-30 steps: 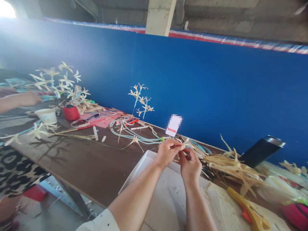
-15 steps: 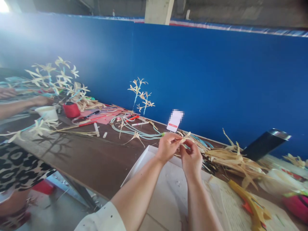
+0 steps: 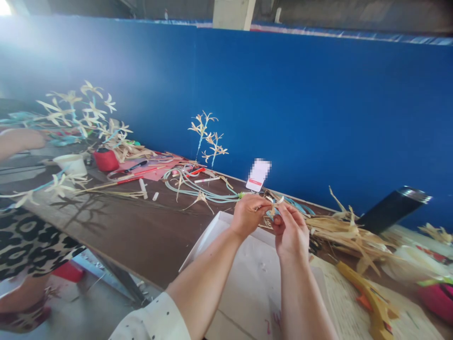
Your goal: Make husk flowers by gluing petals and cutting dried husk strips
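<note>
My left hand (image 3: 248, 215) pinches one side of a small pale husk flower (image 3: 273, 211) between thumb and fingertips. From the other side, the fingers of my right hand (image 3: 293, 230) are closed on its petals. Fingertips partly cover the flower. Both hands are above the far edge of a shallow white box (image 3: 244, 274). Left of them, a loose pale husk flower (image 3: 200, 200) lies on the brown table (image 3: 141, 236). Pale blue tubing (image 3: 180, 192) is coiled behind it.
A yellow glue gun (image 3: 368, 293) lies on a written sheet at right, near dried husks (image 3: 339, 231) and a tilted dark flask (image 3: 392, 210). A phone (image 3: 257, 177) leans at the back. On the left, another person's arm (image 3: 21, 141) is near a white cup (image 3: 72, 165).
My right hand has shifted slightly right and turned, and the flower's petals now sit differently between my fingers. The other person's arm has drawn back to the left.
</note>
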`<state>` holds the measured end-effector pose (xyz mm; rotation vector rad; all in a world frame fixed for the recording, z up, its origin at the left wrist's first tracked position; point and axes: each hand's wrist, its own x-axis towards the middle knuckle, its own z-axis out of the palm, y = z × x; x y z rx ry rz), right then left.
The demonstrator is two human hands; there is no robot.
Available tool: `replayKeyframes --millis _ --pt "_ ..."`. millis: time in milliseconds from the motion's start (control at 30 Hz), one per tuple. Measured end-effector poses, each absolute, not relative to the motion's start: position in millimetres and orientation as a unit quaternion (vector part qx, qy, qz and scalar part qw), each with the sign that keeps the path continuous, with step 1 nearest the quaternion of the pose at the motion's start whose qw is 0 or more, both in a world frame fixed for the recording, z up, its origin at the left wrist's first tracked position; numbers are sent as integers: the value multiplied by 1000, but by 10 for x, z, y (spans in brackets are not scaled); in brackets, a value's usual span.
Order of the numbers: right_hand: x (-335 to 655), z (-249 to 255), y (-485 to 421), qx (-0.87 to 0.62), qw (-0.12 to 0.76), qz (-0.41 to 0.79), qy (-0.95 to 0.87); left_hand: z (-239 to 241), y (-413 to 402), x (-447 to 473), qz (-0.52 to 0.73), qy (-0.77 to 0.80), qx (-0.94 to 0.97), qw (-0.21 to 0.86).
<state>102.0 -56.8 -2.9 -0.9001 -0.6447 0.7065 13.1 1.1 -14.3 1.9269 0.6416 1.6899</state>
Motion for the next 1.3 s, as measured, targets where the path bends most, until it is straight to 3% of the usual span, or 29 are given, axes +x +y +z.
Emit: replayKeyframes --millis 467,1300 --pt "1031 -63 -544 -430 797 297 -301 -186 41 176 620 247 678 309" --pt "1062 -42 -551 -408 805 338 -265 -197 28 169 593 237 710 298"
